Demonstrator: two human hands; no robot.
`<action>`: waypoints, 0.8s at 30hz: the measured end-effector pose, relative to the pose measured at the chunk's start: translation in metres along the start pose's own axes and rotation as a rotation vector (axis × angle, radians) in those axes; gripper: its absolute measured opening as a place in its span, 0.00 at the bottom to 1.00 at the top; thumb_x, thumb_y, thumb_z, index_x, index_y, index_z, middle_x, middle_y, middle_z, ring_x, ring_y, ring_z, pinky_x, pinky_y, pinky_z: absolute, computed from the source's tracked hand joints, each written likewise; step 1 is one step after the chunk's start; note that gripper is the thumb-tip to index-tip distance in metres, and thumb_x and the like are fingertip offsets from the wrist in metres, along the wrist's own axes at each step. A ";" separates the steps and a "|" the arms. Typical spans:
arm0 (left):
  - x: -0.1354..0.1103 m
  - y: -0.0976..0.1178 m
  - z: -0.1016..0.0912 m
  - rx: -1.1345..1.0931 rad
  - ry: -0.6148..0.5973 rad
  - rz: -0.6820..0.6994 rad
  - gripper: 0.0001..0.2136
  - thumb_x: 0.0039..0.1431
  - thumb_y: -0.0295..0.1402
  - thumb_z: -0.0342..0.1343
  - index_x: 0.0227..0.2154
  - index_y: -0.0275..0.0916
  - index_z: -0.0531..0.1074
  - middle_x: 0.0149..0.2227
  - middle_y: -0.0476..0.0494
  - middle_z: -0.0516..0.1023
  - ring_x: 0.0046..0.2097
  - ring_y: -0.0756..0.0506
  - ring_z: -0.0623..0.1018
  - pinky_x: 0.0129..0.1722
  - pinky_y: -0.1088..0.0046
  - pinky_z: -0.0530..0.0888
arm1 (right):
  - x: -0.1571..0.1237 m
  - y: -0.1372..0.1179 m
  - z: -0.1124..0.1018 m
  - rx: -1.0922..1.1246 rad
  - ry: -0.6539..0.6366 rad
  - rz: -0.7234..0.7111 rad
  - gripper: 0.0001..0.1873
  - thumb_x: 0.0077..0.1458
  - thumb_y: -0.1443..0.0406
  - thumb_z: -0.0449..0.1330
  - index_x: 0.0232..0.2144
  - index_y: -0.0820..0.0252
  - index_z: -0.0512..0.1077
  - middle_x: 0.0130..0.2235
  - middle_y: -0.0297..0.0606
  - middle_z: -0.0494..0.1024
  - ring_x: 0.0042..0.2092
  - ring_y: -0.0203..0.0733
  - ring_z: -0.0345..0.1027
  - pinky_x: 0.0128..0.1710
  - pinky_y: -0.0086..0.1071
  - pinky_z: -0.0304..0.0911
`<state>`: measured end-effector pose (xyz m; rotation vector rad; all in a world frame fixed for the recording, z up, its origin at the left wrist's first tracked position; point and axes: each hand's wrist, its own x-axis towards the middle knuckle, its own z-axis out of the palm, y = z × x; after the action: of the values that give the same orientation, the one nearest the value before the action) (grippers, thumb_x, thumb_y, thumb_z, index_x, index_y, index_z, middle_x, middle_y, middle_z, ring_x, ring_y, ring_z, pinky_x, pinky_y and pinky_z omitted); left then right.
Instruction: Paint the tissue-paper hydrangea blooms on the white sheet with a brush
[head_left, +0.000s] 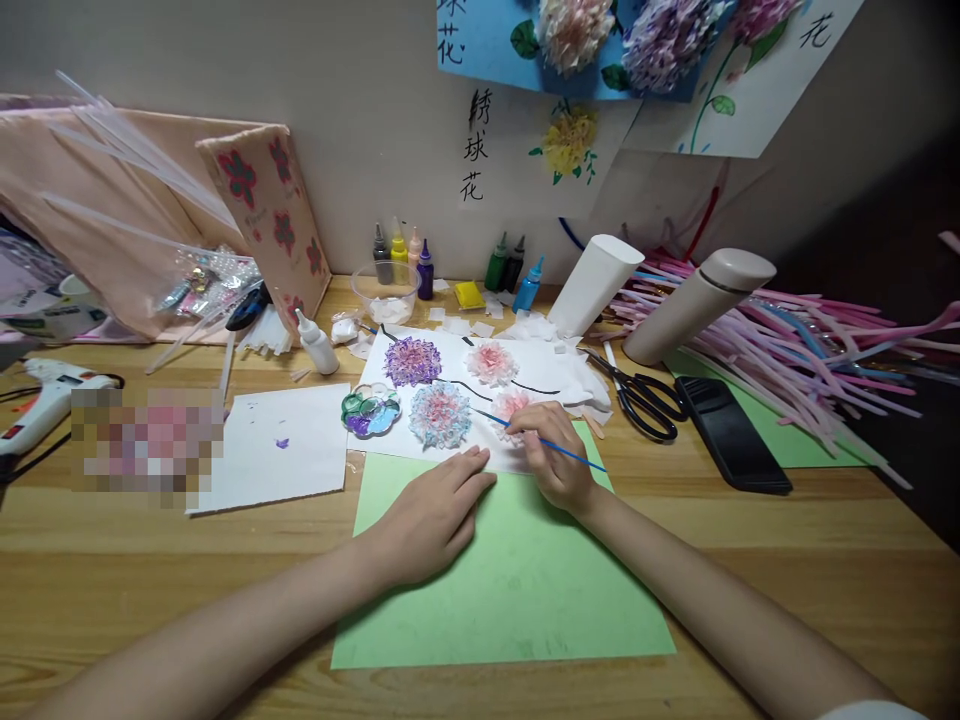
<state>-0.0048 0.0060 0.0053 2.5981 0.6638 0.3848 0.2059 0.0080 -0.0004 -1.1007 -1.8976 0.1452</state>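
Observation:
My right hand (556,462) is closed around a thin blue paintbrush (559,447), its tip pointing left over the white paper (386,440). Flat beside the paper's near edge lies my left hand (435,510), fingers stretched out, resting on the green sheet (510,590). Tufted paper flowers sit on the white paper: a purple one (412,361), a pink one (491,362), a blue-and-pink one (440,415), and another pink one (511,408) partly hidden by my right hand. Dark painted lines run between them. A flower-shaped paint palette (371,411) overlaps the paper's left side.
Left are a glue gun (60,395), a white sheet (274,450) with purple smears and a glue bottle (316,345). Paint bottles (405,262) and a clear bowl (385,295) stand behind. Right are scissors (641,400), a phone (731,432), a tumbler (697,305) and pipe cleaners (810,350).

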 end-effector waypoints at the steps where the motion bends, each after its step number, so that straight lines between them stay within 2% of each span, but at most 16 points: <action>1: 0.000 0.000 0.000 -0.003 0.001 0.001 0.20 0.59 0.23 0.45 0.55 0.34 0.60 0.60 0.35 0.60 0.62 0.42 0.60 0.61 0.61 0.62 | 0.000 0.000 0.000 0.002 0.011 -0.002 0.11 0.58 0.70 0.45 0.36 0.55 0.66 0.33 0.38 0.73 0.38 0.44 0.64 0.40 0.41 0.59; 6: -0.001 0.000 0.000 -0.027 0.028 0.006 0.20 0.59 0.23 0.44 0.55 0.35 0.60 0.59 0.35 0.61 0.61 0.42 0.61 0.60 0.59 0.63 | 0.000 0.002 0.001 0.001 -0.060 0.006 0.10 0.58 0.69 0.46 0.36 0.54 0.66 0.34 0.38 0.74 0.39 0.45 0.65 0.41 0.42 0.59; 11: -0.001 0.001 0.000 -0.037 0.023 0.001 0.20 0.59 0.23 0.45 0.55 0.35 0.60 0.60 0.34 0.61 0.62 0.42 0.60 0.60 0.59 0.63 | -0.001 0.003 0.003 -0.045 0.019 0.039 0.11 0.59 0.69 0.45 0.39 0.54 0.67 0.37 0.38 0.74 0.43 0.46 0.66 0.43 0.43 0.58; 16: -0.001 0.001 0.000 -0.032 0.010 -0.003 0.20 0.58 0.23 0.45 0.54 0.35 0.60 0.60 0.34 0.61 0.62 0.42 0.60 0.60 0.60 0.62 | 0.000 0.002 0.003 -0.058 -0.093 0.049 0.10 0.59 0.68 0.46 0.38 0.55 0.67 0.37 0.39 0.74 0.43 0.45 0.64 0.45 0.43 0.58; 20: -0.001 0.001 0.000 -0.024 0.001 -0.003 0.20 0.59 0.24 0.45 0.54 0.34 0.60 0.60 0.34 0.60 0.62 0.42 0.60 0.61 0.62 0.60 | -0.001 0.003 0.002 -0.076 -0.035 0.075 0.11 0.60 0.69 0.45 0.39 0.55 0.66 0.38 0.39 0.73 0.44 0.45 0.63 0.44 0.42 0.57; 24: -0.001 0.001 -0.001 -0.013 -0.004 -0.002 0.19 0.59 0.24 0.44 0.54 0.33 0.61 0.60 0.34 0.61 0.62 0.42 0.60 0.62 0.63 0.60 | -0.002 0.003 0.002 -0.070 -0.077 0.039 0.11 0.60 0.69 0.46 0.39 0.55 0.66 0.38 0.38 0.74 0.44 0.45 0.63 0.45 0.42 0.57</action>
<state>-0.0053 0.0048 0.0064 2.5850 0.6605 0.3818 0.2066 0.0088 -0.0037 -1.1948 -1.9630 0.1462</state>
